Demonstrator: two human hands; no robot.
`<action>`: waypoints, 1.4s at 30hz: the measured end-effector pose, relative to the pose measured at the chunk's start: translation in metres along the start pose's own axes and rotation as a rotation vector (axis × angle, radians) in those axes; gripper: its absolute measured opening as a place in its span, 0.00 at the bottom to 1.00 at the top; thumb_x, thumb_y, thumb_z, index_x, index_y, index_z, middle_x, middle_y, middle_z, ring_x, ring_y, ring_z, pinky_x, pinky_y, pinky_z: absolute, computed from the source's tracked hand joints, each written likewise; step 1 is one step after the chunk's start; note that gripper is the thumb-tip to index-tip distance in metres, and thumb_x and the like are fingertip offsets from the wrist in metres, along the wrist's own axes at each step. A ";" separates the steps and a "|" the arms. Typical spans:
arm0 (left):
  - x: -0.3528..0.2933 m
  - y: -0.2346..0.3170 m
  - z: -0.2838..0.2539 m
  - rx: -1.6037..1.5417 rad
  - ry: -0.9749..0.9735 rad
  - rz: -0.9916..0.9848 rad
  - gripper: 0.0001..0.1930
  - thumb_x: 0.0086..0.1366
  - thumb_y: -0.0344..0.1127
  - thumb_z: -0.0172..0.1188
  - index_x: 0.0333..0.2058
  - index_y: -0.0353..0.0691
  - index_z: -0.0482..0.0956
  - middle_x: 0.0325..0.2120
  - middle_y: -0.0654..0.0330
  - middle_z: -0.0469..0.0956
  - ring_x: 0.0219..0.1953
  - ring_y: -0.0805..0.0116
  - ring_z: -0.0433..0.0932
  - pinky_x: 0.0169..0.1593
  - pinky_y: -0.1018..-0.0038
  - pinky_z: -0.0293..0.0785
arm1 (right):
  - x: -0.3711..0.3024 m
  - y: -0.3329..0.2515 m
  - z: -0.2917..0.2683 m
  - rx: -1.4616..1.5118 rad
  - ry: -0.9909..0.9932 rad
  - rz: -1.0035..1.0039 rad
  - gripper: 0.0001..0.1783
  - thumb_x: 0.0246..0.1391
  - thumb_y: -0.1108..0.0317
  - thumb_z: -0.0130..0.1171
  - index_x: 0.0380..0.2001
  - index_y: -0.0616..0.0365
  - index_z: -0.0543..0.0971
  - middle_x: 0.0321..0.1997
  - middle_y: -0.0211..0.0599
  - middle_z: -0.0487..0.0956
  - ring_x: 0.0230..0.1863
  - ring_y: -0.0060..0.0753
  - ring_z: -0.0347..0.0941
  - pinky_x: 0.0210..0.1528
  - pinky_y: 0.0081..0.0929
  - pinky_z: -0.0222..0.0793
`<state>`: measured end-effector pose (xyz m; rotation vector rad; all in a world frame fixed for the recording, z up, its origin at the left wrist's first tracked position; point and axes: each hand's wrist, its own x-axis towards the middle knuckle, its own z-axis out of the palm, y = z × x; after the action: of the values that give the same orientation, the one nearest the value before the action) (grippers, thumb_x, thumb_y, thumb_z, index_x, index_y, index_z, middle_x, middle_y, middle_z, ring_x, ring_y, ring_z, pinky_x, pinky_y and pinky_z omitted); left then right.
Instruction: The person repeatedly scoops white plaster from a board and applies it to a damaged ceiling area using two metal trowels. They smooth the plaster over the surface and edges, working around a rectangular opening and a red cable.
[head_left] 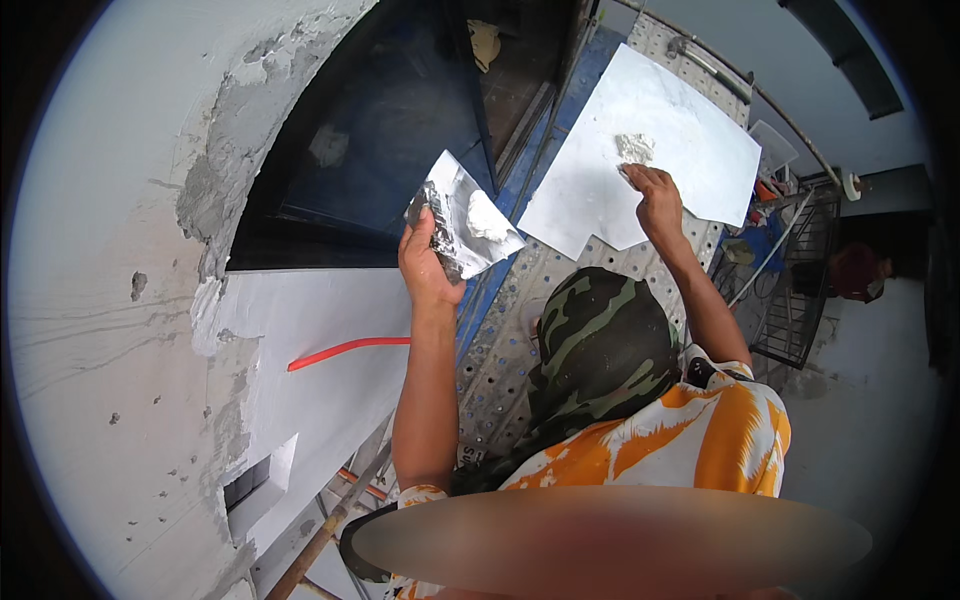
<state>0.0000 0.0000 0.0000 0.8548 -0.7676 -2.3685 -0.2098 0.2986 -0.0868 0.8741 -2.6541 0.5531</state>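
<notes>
Beside the pale heap [635,149], right hand [660,200] knuckles-up.

to the right of the grip of the left hand [428,268], a grey metal deck [545,265] shows its rows of punched holes. a white sheet [700,150], notched along its near edge, lies flat on the deck, partly under the right hand [660,205] and spreading well beyond it. on the sheet, just past that hand's fingertips, sits a patch of whitish paste [634,148]. farther out, past the sheet, a tool with a greenish handle [722,76] lies along the deck's edge.
</notes>
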 end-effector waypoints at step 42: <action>-0.040 0.037 -0.028 -0.018 0.094 0.005 0.19 0.71 0.35 0.54 0.57 0.35 0.69 0.53 0.54 0.74 0.55 0.57 0.75 0.59 0.58 0.72 | 0.007 0.057 0.031 -0.264 -0.383 0.014 0.20 0.48 0.75 0.51 0.39 0.40 0.86 0.38 0.27 0.84 0.42 0.38 0.78 0.45 0.43 0.70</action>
<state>0.0559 -0.0109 0.0223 0.9479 -0.7083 -2.3096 -0.2551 0.3236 -0.1266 0.9596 -2.9792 0.0312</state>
